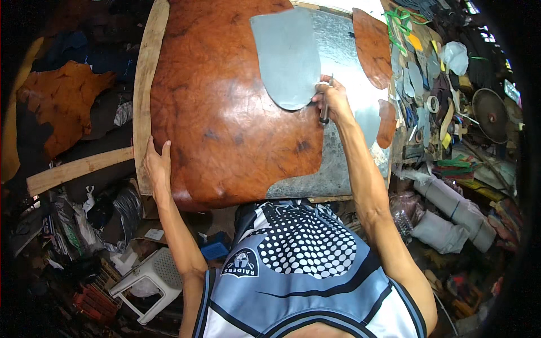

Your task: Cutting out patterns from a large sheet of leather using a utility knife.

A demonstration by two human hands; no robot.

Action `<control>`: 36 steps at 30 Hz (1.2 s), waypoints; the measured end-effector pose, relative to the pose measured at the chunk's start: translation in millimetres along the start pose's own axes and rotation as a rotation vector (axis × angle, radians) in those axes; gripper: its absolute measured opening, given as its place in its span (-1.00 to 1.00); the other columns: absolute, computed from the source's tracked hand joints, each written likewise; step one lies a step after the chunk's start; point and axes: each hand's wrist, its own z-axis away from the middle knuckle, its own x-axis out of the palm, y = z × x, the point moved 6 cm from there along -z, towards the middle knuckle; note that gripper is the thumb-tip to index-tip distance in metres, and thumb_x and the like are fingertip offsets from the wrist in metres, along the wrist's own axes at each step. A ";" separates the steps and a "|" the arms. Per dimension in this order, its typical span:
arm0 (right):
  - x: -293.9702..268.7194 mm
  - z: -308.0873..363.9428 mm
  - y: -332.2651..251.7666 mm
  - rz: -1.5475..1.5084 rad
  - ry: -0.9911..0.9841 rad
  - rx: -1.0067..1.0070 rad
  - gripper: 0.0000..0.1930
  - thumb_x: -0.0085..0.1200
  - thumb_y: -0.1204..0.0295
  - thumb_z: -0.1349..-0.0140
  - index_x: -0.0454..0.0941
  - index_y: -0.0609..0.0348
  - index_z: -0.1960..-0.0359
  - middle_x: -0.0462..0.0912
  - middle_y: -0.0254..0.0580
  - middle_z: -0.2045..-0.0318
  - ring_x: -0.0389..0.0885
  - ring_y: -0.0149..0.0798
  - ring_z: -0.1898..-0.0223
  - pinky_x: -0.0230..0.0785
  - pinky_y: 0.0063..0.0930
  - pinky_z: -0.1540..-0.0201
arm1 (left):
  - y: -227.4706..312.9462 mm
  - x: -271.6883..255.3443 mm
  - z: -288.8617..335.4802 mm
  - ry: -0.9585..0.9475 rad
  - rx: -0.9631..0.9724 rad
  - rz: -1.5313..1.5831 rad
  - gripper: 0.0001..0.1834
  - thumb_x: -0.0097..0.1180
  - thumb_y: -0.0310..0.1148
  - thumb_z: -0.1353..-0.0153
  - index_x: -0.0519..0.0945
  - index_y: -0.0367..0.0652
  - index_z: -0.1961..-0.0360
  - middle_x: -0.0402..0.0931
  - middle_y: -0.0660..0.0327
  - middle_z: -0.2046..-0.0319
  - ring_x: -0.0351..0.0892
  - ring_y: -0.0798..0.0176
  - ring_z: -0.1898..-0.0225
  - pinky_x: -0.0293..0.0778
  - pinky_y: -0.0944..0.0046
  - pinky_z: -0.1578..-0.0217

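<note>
A large sheet of mottled brown leather (225,112) lies over a metal-topped worktable (344,56). On the leather's upper right rests a grey template (287,56) with a rounded lower end. My right hand (333,98) is at the template's lower right edge, closed round a slim tool (324,114) with a dark handle and a thin metal tip. Whether the tip touches anything I cannot tell. My left hand (156,163) lies at the leather's lower left edge, over the wooden border, thumb apart from the fingers, holding nothing.
Two cut brown leather pieces (373,48) lie along the table's right side. Beyond it are hanging templates, tape rolls and a round fan (490,115). A wooden plank (81,170) juts out left. A white plastic stool (149,281) stands at lower left, rolled material (451,203) at right.
</note>
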 end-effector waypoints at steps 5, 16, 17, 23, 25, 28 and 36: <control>3.3 -3.0 7.7 0.318 -0.004 0.022 -0.76 0.03 0.50 -0.22 0.50 0.31 0.09 0.64 -0.06 0.43 0.68 -0.24 0.52 0.43 -0.41 0.61 | -2.4 -1.1 -10.4 0.043 0.024 0.014 -0.34 0.17 -0.12 -0.24 0.39 -0.40 -0.22 0.45 -0.22 -0.13 0.44 -0.20 -0.18 0.33 0.08 -0.19; -7.6 73.1 0.7 0.612 0.050 -0.172 -0.69 -0.03 0.46 -0.23 0.53 0.35 0.04 0.62 -0.09 0.55 0.60 -0.29 0.63 0.46 -0.38 0.48 | -21.8 -4.2 -35.3 0.067 0.043 0.188 -0.45 0.25 -0.21 -0.19 0.53 -0.42 -0.08 0.65 -0.11 0.20 0.63 -0.03 0.12 0.47 0.14 0.05; -4.5 74.3 -3.1 0.614 0.056 -0.171 -0.69 -0.03 0.46 -0.23 0.53 0.35 0.04 0.62 -0.09 0.55 0.60 -0.29 0.63 0.46 -0.38 0.48 | -30.5 -2.9 -38.9 0.079 0.038 0.248 -0.48 0.23 -0.25 -0.21 0.52 -0.42 -0.09 0.66 -0.08 0.19 0.64 0.10 0.14 0.47 0.22 0.05; -15.1 43.8 11.8 0.549 -0.034 0.052 -0.69 0.08 0.38 -0.23 0.56 0.35 0.09 0.53 -0.29 0.65 0.41 -0.45 0.72 0.25 -0.52 0.68 | -67.5 12.3 -56.1 -0.121 0.012 0.355 -0.56 0.16 -0.35 -0.28 0.52 -0.44 -0.10 0.62 -0.03 0.06 0.59 0.23 0.07 0.44 0.32 0.01; -18.2 40.7 10.2 0.625 -0.015 0.048 -0.79 0.11 0.38 -0.21 0.60 0.32 0.28 0.55 -0.21 0.67 0.50 -0.34 0.66 0.33 -0.41 0.59 | -70.6 11.6 -47.9 -0.158 -0.017 0.360 -0.58 0.14 -0.38 -0.30 0.52 -0.47 -0.09 0.61 -0.05 0.05 0.58 0.22 0.03 0.43 0.31 -0.01; -20.1 46.5 10.3 0.889 -0.052 -0.010 -0.72 0.11 0.36 -0.20 0.60 0.40 0.20 0.66 0.03 0.51 0.63 -0.13 0.50 0.45 -0.26 0.40 | -73.5 5.0 -29.2 -0.208 -0.025 0.303 -0.59 0.14 -0.39 -0.30 0.52 -0.49 -0.08 0.63 -0.04 0.09 0.59 0.21 0.06 0.45 0.31 0.01; -26.4 105.5 13.6 1.154 -0.031 -0.131 -0.65 0.12 0.34 -0.18 0.57 0.43 0.13 0.66 0.28 0.39 0.67 0.18 0.28 0.47 0.01 0.19 | -100.4 -4.2 23.6 -0.255 -0.145 0.161 -0.62 0.21 -0.30 -0.21 0.62 -0.38 0.04 0.68 -0.06 0.26 0.66 0.22 0.20 0.50 0.27 0.13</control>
